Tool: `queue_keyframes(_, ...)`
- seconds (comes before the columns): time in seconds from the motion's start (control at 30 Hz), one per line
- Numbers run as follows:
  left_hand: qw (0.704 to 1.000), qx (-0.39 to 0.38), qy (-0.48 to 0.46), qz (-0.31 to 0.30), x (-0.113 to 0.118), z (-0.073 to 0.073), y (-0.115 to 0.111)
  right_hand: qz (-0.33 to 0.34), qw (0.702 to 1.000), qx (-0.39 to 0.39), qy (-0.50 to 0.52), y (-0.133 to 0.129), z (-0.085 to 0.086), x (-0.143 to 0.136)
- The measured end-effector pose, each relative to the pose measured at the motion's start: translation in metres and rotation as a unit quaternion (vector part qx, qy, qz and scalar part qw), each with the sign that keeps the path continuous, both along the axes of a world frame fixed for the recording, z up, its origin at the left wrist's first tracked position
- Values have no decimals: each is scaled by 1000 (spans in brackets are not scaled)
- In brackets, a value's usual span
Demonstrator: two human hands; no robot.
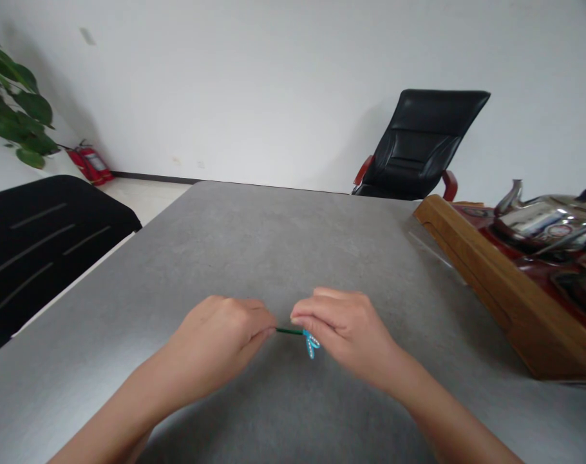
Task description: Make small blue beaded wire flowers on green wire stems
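A thin green stem [289, 331] runs level between my two hands, above the grey table [293, 245]. My left hand [228, 332] pinches its left end between thumb and fingers. At the stem's right end hang small light-blue loops [311, 344] dotted with white, like beads or petals. My right hand [344, 325] is closed in a pinch at this end, with the loops showing below its thumb. The fingers hide exactly where the right hand grips, and the stem's left tip is covered too.
On the right stands a wooden tea tray [491, 283] with a shiny metal kettle [548, 222]. A black chair [425, 142] is behind the far edge. Another black chair [56, 245], a leafy plant [17, 96] and red fire extinguishers [91, 164] are on the left.
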State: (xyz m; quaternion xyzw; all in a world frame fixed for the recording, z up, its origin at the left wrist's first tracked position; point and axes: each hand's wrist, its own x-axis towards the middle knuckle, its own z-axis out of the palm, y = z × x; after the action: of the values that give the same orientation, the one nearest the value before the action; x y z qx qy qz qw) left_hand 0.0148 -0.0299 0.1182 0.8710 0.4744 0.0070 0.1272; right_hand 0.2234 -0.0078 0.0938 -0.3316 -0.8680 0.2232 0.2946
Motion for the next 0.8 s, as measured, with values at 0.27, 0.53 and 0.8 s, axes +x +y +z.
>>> queue_keyframes(0.27,996,59,-35,63,-3,-1,2,-10,995,94,-18,-12,2,-4)
queue_keyframes(0.53,981,59,-136,125,-4,-1,4,-26,991,121,-53,-13,2,-8)
queue_keyframes(0.8,951,1,-254,177,-4,-1,7,-36,995,81,-53,-10,-9,-11)
